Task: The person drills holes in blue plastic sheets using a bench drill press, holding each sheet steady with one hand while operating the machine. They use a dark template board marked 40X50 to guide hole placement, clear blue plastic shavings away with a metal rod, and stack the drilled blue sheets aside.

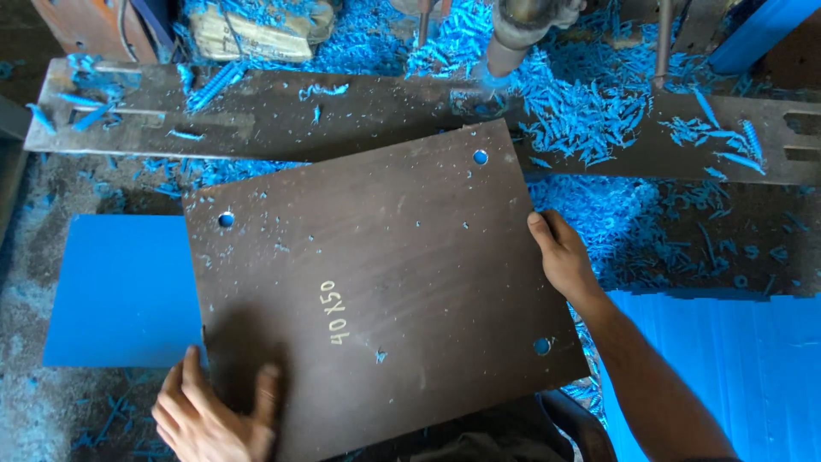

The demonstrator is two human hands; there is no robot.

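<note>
Below the drill spindle, both hands grip the brown plate, left hand at its near corner, right hand on its edge; three holes show drilled, fourth corner hidden.

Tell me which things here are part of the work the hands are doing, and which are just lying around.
In use: brown plate, held by left hand and right hand; drill spindle above its corner.
Lying about: blue shavings, blue sheet, stacked blue sheets.
</note>
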